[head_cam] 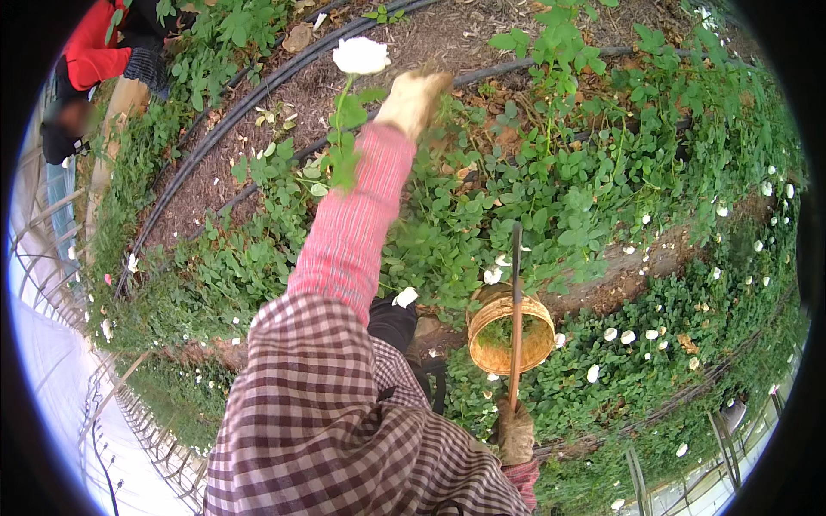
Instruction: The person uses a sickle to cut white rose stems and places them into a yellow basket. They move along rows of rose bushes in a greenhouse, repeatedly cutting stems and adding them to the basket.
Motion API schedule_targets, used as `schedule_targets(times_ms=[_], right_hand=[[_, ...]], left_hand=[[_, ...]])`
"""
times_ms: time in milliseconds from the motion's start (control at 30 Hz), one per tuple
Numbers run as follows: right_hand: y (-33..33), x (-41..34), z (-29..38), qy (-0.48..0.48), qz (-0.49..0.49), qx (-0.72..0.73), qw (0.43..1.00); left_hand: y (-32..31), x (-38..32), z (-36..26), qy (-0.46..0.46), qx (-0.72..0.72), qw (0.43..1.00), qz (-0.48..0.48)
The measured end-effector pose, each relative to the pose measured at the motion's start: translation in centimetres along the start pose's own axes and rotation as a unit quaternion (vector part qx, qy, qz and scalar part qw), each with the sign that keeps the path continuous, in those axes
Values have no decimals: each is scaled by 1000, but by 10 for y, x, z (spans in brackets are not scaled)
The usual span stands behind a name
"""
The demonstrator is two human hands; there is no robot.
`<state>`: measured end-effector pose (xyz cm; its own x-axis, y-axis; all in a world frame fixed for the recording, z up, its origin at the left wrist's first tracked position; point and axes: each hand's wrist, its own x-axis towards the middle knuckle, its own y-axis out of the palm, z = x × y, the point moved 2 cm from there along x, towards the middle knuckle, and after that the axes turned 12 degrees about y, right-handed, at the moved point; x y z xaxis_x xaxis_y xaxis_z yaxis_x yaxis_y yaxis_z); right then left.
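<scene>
My left hand [414,100], in a pale work glove, reaches out over the mulched soil and the edge of green foliage. Motion blur covers its fingers, so whether it holds anything does not show. A white rose [361,55] on a leafy stem stands just to the left of that hand. My right hand [515,432], in a soiled glove, is closed around the wooden handle of a tool [516,335] with a dark, narrow far end. Behind the handle is a round yellowish bucket [479,342], with some green matter inside.
Low rose bushes [477,206] with scattered white blooms surround me. Black irrigation hoses [213,135] curve across the mulch. At the upper left is another person [97,55] in a red top and dark gloves. Greenhouse framing and plastic sheeting [58,374] line the lower left.
</scene>
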<state>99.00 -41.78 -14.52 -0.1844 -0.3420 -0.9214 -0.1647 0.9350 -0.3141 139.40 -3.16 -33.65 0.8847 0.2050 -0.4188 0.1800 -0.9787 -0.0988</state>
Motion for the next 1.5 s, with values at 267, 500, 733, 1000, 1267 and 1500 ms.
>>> schedule_targets(times_ms=[267,500,733,1000,1267,1500], right_hand=[[9,-22,133,-244,-143,-170,944],[5,24,243,-353,-121,-235,898],[-22,39,278,-388,-128,-480,776],[35,35,310,-362,-212,-435,797],[92,103,268,-331,-101,-264,900],[53,81,232,-356,-91,-218,904]], left_hand=[[37,-167,39,-98,-26,979,177],[25,-202,75,-159,-49,947,274],[-17,-190,83,-98,54,979,168],[-1,-129,39,-33,44,998,16],[45,26,-7,146,483,857,105],[109,39,-32,38,749,568,339]])
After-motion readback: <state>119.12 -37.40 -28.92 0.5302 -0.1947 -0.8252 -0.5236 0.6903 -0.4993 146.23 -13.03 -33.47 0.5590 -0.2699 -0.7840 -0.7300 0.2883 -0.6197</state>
